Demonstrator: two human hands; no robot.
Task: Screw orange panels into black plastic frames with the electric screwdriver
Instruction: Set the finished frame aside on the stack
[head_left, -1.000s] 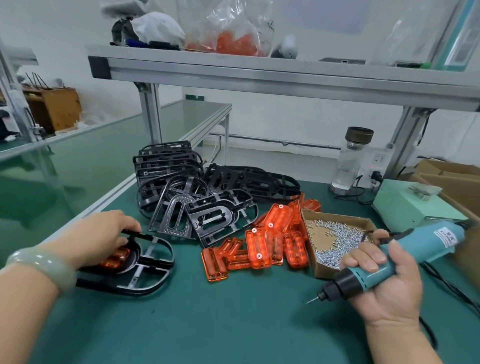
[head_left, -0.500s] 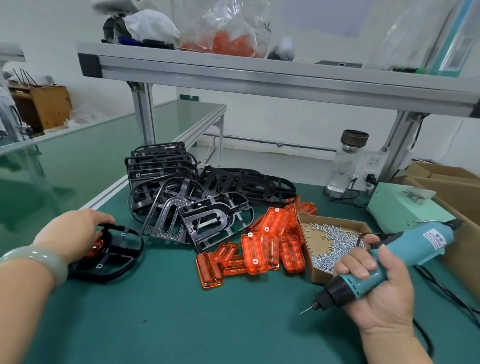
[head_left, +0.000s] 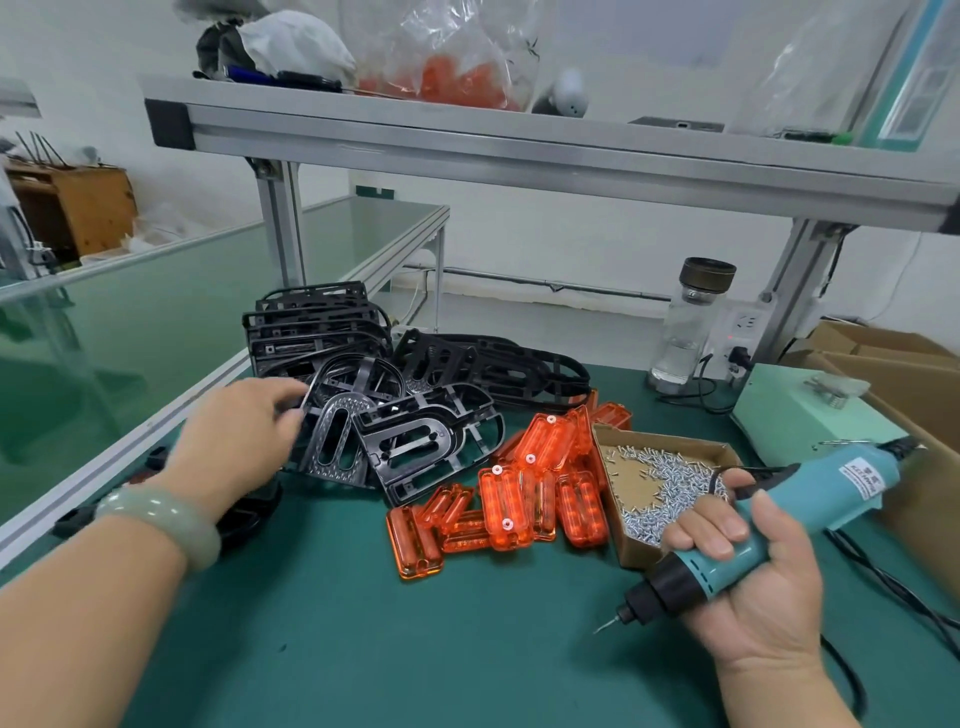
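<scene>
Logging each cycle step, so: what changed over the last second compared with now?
The left hand slid the fitted frame leftward, let it go and reached forward to the pile of black frames; whether it grips one yet is unclear. The right hand holds the screwdriver as before; orange panels and screw box unmoved.

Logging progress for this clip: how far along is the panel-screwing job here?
Done: at most one black frame lies set aside under the left wrist, mostly hidden. In hand: the right hand grips the electric screwdriver, bit in the air; the left hand reaches onto the pile of black frames, grip blurred. Left: many loose orange panels and a box of screws.
</scene>
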